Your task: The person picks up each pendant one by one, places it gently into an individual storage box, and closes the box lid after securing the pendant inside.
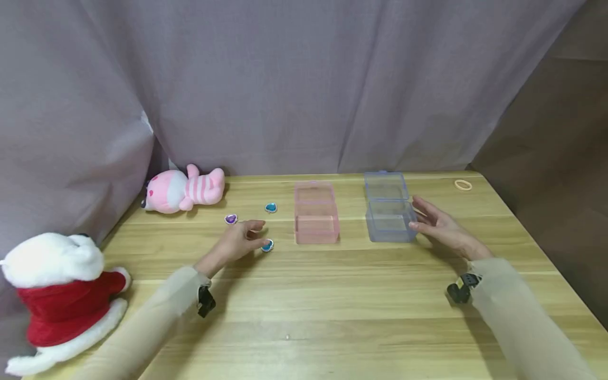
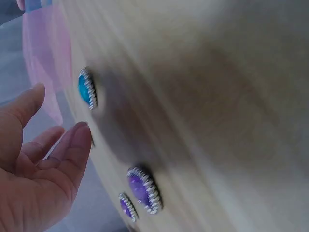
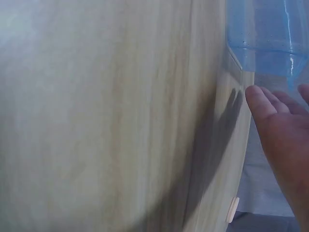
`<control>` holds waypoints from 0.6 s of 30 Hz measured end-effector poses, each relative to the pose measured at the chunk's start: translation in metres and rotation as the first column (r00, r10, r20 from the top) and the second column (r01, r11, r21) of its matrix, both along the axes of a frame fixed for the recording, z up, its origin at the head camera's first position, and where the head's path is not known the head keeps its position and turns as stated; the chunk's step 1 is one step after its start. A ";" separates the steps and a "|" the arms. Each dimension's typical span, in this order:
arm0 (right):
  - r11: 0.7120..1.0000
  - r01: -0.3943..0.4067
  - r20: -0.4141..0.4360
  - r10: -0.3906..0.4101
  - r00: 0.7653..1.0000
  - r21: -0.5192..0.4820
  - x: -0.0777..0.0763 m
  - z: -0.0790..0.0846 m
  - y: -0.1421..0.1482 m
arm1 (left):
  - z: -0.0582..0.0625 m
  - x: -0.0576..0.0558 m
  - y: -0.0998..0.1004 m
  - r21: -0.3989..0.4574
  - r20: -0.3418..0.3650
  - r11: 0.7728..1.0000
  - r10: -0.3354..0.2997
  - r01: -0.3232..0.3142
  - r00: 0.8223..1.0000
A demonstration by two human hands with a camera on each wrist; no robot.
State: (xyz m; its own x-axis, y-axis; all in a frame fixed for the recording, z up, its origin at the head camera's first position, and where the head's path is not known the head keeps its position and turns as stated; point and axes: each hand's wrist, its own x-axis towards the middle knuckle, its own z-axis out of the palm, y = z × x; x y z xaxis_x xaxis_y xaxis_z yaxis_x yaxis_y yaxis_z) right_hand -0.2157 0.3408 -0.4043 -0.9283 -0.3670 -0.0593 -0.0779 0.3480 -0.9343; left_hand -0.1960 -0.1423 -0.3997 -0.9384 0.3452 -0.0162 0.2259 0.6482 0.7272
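My left hand (image 1: 237, 244) reaches over the table with thumb and fingers apart and nothing held. Its thumb tip overlaps a blue jewel with a silver beaded rim (image 1: 267, 246) in the head view. Farther back lies a second blue jewel (image 1: 271, 208). A purple jewel (image 1: 231, 219) sits beyond the knuckles; the left wrist view shows two, a larger-looking purple jewel (image 2: 142, 190) and a smaller-looking one (image 2: 128, 207). My right hand (image 1: 442, 228), fingers extended and relaxed, is at the right side of a clear blue box (image 1: 390, 232) whose lid stands open.
Left of the blue box is a clear pink box (image 1: 316, 232), also with its lid open. A pink striped plush toy (image 1: 190, 191) lies at the back left, and a white plush in red clothing (image 1: 66, 301) at the left edge. A beige ring (image 1: 463, 185) lies back right.
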 end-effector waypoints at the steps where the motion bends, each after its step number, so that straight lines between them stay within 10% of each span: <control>1: 1.000 -0.008 0.004 0.008 1.000 -0.009 -0.001 -0.001 0.000 | -0.002 0.001 0.001 -0.003 0.009 1.000 -0.002 0.002 1.000; 18: 0.998 -0.058 0.035 0.057 0.998 0.035 -0.002 -0.007 0.004 | -0.020 0.002 0.010 -0.124 -0.109 0.992 -0.028 0.014 0.994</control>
